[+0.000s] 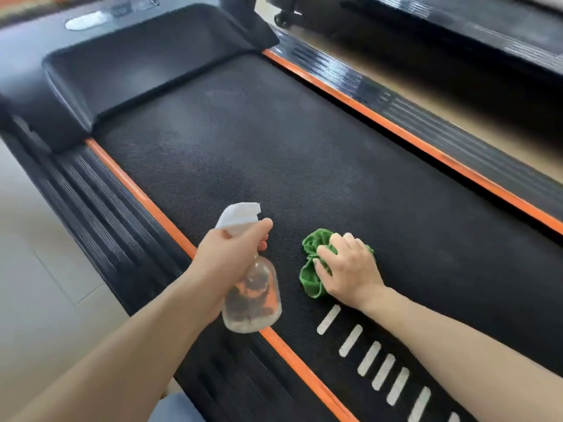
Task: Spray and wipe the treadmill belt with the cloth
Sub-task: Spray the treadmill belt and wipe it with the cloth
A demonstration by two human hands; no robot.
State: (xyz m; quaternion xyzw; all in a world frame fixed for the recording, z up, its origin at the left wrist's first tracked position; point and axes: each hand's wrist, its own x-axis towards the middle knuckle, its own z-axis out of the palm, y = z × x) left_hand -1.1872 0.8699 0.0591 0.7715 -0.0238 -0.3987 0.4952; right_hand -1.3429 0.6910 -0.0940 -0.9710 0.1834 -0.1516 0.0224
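— Left hand (227, 254) first: what is it doing?

— It is gripping a clear spray bottle (253, 295) by the neck, fingers curled round it below the white trigger head (239, 217), with the nozzle pointing up the belt. The bottle's body is hanging over the orange strip (143, 197) on the belt's left edge.

— And left of that?

— A black ribbed side rail (100, 214) is running along the strip, with pale floor tiles (33, 269) beyond it.

— Moving right, where is the cloth?

— The green cloth (313, 269) is lying bunched on the black treadmill belt (274, 147), just beside the bottle, near the person. The right hand (347, 269) is pressing down on it, fingers spread over the top and slightly bent into the folds.

— Anything close to it?

— A row of white dashes (370, 357) is running on the belt from just below the wrist toward the lower right.

— And further right?

— A second orange strip (426, 147) is bordering the belt's right edge, with another ribbed rail (475, 153) outside it. At the far end, a black motor cover (146, 65) is sitting across the belt.
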